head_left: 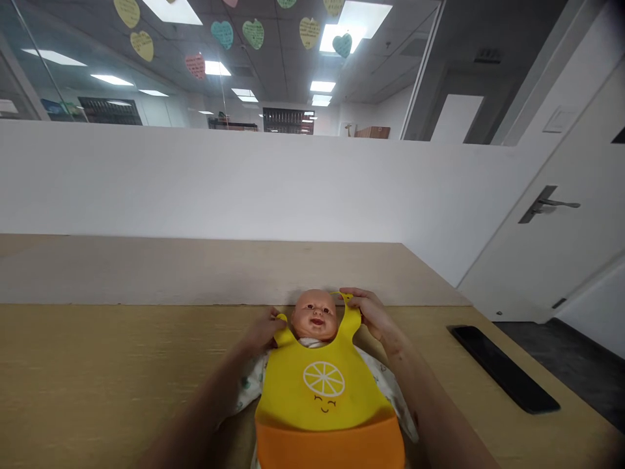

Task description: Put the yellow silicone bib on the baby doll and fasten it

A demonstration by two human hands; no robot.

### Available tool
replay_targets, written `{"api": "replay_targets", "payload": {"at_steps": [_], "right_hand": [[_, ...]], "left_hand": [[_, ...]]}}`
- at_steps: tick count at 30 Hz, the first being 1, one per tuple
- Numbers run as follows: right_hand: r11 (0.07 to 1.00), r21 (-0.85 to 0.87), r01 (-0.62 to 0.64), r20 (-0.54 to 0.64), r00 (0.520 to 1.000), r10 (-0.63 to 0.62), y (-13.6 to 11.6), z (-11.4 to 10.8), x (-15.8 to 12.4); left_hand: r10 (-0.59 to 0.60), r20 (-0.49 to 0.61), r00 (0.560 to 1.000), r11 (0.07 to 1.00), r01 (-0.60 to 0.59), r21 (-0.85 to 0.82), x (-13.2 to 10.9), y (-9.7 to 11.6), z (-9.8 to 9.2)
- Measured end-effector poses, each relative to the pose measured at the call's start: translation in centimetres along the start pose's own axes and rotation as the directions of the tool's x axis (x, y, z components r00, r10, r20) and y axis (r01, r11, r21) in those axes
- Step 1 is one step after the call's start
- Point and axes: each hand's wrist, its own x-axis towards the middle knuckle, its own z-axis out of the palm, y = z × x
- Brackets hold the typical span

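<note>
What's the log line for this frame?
left hand: bib strap | right hand: other strap | yellow silicone bib: on baby doll

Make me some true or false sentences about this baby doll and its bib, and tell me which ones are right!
1. The bib on the baby doll is yellow with an orange bottom part. True.
2. The left hand and the right hand each hold a neck strap of the bib. True.
3. The bib has a strawberry on it. False: it shows a white citrus slice above a small smiling face.
4. The doll is sitting in a chair. False: it is lying on a wooden table.
5. The door on the right has a round knob. False: it has a lever handle.
</note>
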Motion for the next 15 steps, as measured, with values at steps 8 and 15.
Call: {"api": "replay_targets", "payload": {"at_steps": [8, 15], "right_hand": [[0.893, -0.444, -0.075, -0.019, 0.997, 0.074, 2.4, -0.5, 1.4], [0.704, -0.695, 0.147, 0.09, 0.989, -0.118, 5.1, -1.2, 3.2]], "left_hand": [[0.06, -0.001, 0.998, 0.97, -0.058, 0.234, 0.3, -0.7, 0.9], [0.221, 0.131, 0.966, 0.918, -0.252, 0.305, -0.3, -0.5, 1.3]]}}
